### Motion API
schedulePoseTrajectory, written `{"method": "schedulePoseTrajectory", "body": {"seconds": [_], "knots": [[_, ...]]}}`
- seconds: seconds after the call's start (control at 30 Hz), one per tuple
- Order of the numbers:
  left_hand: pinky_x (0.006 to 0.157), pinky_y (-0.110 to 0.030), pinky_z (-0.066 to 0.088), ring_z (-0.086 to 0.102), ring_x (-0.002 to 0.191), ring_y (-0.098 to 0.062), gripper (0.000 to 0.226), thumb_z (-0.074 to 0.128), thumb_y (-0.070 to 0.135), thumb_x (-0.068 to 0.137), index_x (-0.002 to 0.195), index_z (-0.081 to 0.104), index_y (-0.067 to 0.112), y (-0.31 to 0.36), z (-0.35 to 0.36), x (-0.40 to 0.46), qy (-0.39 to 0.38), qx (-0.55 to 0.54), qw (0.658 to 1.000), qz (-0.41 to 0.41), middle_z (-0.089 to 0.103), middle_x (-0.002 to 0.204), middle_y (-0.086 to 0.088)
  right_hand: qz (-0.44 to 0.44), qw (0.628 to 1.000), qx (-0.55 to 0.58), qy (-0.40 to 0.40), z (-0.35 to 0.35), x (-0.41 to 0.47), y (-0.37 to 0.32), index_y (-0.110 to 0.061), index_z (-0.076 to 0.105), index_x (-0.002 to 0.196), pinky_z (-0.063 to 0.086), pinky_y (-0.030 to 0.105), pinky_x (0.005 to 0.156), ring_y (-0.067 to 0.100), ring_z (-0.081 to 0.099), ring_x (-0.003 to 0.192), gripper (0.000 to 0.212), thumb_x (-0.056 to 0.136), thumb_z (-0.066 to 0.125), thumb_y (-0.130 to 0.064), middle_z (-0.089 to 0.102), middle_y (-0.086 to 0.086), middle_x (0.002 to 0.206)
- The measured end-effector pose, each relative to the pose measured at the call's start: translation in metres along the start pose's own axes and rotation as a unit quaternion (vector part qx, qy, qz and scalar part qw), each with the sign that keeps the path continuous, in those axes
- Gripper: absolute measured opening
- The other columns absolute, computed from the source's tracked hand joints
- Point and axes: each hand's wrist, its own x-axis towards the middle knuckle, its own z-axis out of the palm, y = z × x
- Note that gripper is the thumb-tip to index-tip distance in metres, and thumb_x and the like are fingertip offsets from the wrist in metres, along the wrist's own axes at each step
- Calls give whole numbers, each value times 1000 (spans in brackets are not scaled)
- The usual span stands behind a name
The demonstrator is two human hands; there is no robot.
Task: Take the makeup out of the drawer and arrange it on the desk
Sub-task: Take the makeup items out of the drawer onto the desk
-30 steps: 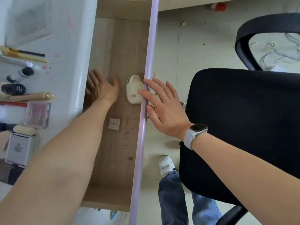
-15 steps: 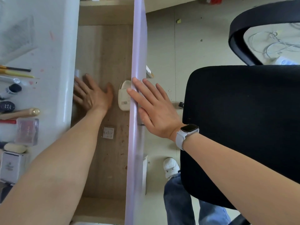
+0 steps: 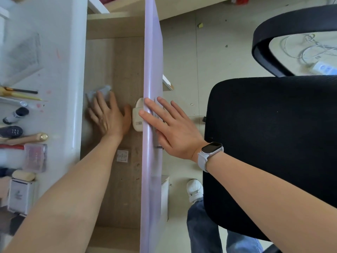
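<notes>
With the left hand (image 3: pixel 107 115) spread flat on a pale translucent packet (image 3: pixel 102 92) and the right hand (image 3: pixel 171 128) resting slack-fingered on the lilac drawer front (image 3: pixel 152 70), the flat packet may slide away ungrasped.

The wooden drawer (image 3: pixel 116 57) stands pulled out from under the white desk (image 3: pixel 54 42), its lilac front panel (image 3: pixel 152 125) running from near to far. The left hand (image 3: pixel 107 117) lies palm-down inside, fingers spread, fingertips on a blurred pale-blue item (image 3: pixel 102 91) at the drawer's left edge. The right hand (image 3: pixel 173 130) — a white smartwatch (image 3: pixel 209 152) on its wrist — rests flat on the panel with fingers straight. Between the hands sits a cream compact (image 3: pixel 137 115); nearer lies a small square packet (image 3: pixel 122 155). Makeup lines the desk's left — a gold-capped tube (image 3: pixel 29 138), a clear pink case (image 3: pixel 35 157). A black chair (image 3: pixel 273 143) fills the right.
</notes>
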Motion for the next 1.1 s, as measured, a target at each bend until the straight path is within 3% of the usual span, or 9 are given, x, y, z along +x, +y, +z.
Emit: {"method": "schedulePoseTrajectory", "body": {"seconds": [0.13, 0.37, 0.53, 0.63, 0.73, 0.8, 0.9, 1.03, 1.1], "knots": [[114, -52, -2, -7, 143, -29, 57, 33, 42, 96, 147, 17, 21, 4, -5, 5, -46, -44, 998, -29, 0, 156, -15, -5, 1000, -1, -10, 0, 0, 0, -19, 37, 141, 29, 53, 108, 38, 31, 135, 60, 82, 40, -12, 31, 8, 150], [114, -50, -1, -1, 143, -29, 47, 34, 37, 97, 140, 35, 19, 10, -16, -21, -55, -76, 996, 7, 10, 156, -12, 23, 997, -11, -70, -21, 1, -10, -18, 39, 139, 25, 53, 109, 36, 32, 135, 58, 83, 44, -8, 30, 7, 150], [112, -54, 1, 2, 144, -28, 46, 30, 31, 99, 144, 29, 21, -2, -19, -52, -90, -95, 991, -17, 13, 156, -5, 25, 999, -37, -24, -42, 16, -32, -6, 62, 115, 31, 57, 104, 36, 47, 124, 39, 82, 42, -9, 53, 17, 131], [113, -55, 8, 10, 141, -31, 47, 37, 27, 96, 141, 32, 16, -12, -20, -69, -105, -69, 992, 3, 21, 153, -11, -6, 997, -78, -14, -46, 31, -41, 0, 66, 104, 31, 59, 104, 38, 51, 120, 28, 78, 55, 0, 61, 19, 118], [111, -53, 14, 17, 138, -34, 51, 46, 26, 92, 139, 33, 11, -18, -23, -74, -110, -85, 990, -10, 26, 148, -16, -40, 971, -180, -152, -43, 57, -47, -3, 58, 117, 7, 52, 113, 30, 40, 130, 35, 83, 46, -2, 56, 14, 123], [113, -50, 7, 6, 142, -32, 62, 45, 30, 94, 146, 17, 13, -20, -20, -70, -141, -101, 985, -16, 13, 155, -12, -48, 933, -252, -253, -37, 78, -48, -8, 51, 123, -7, 47, 113, 25, 33, 132, 37, 88, 39, -9, 51, 9, 127], [114, -50, 8, 0, 142, -31, 70, 46, 22, 94, 148, 2, 19, -18, -12, -63, -160, -124, 979, -20, 4, 156, -7, -58, 888, -327, -319, -24, 107, -47, -9, 47, 124, 0, 50, 113, 26, 31, 131, 39, 86, 47, -16, 48, 9, 128], [106, -49, 22, 20, 130, -38, 83, 66, 21, 79, 146, 17, 15, -12, -14, -71, -106, -195, 970, -95, 22, 143, -19, -29, 847, -341, -408, -3, 131, -43, -13, 31, 138, 17, 52, 108, 25, 23, 136, 57, 85, 51, -19, 32, 7, 145], [98, -46, 31, 29, 122, -39, 90, 77, 25, 67, 140, 27, 11, -14, -16, -77, -92, -224, 963, -119, 30, 133, -17, -20, 840, -334, -427, 7, 134, -39, -15, 30, 138, 33, 44, 95, 28, 30, 130, 57, 85, 52, -21, 33, 7, 143]]}}
